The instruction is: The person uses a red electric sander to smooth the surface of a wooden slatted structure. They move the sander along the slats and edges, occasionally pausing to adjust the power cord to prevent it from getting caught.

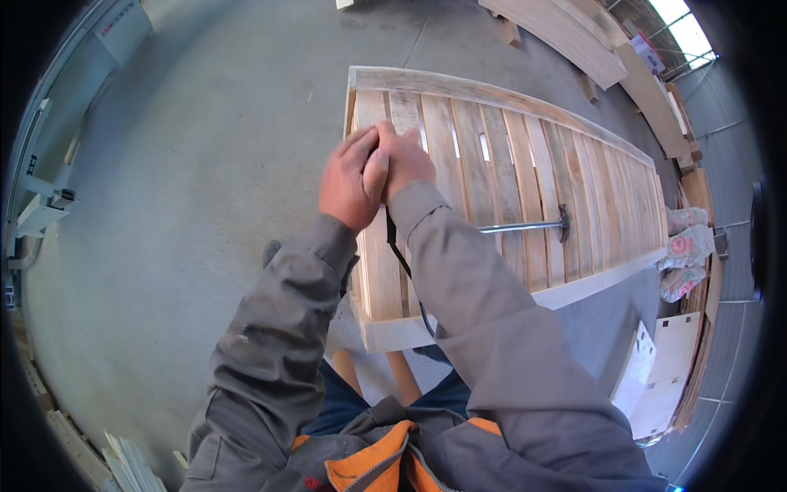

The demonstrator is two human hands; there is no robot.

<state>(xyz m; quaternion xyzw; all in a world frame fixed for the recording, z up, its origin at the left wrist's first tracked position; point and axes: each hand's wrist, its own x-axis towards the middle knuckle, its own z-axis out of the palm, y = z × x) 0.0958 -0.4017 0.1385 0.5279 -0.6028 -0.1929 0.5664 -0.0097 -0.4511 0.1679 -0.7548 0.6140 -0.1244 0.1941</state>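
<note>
A long slatted wooden frame (500,131) stretches out before me to the right, with boards along its edges. Over its left end my two hands are pressed together. My left hand (352,179) has its fingers curled against the right one. Closed as well, my right hand (407,160) covers whatever may be between them; I cannot make that out. A black strap or cord (393,238) hangs from under the right wrist, across the frame's near end. On the slats, right of my right forearm, lies a hammer (564,223) with a metal shaft, its handle end hidden behind the sleeve.
Wooden panels and boards (574,41) lie at the far right. Pale panels (660,369) lean against the right wall, below flowered cloth bundles (690,248). A white machine (49,205) stands at the left. Loose wood strips (131,463) lie at the lower left.
</note>
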